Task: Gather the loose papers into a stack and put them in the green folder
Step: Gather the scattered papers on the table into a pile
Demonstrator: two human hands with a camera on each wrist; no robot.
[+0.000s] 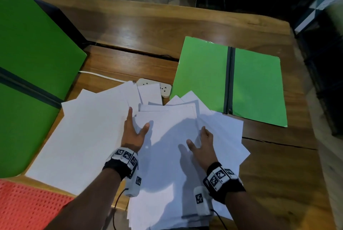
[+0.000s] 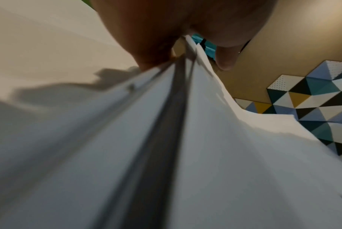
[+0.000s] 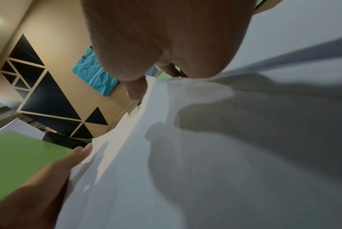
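Several loose white papers [image 1: 89,137] lie fanned over the wooden table [image 1: 278,174]. I hold a raised bundle of sheets [image 1: 167,127] between both hands. My left hand [image 1: 136,124] grips its left edge, thumb on top and forefinger straight along the edge. My right hand [image 1: 196,136] grips the right edge, thumb on top, fingers hidden under the sheets. The green folder [image 1: 228,81] lies open with a dark spine, just beyond and to the right. Both wrist views show the sheets' edges [image 2: 215,139] [image 3: 205,155] running into each hand [image 2: 156,38] [image 3: 166,38].
A second open green folder [image 1: 27,44] lies at the far left, also seen from the right wrist [image 3: 19,155]. A white power strip [image 1: 164,88] with its cable [image 1: 102,76] sits partly under the papers. An orange mesh seat [image 1: 27,205] is at the near left.
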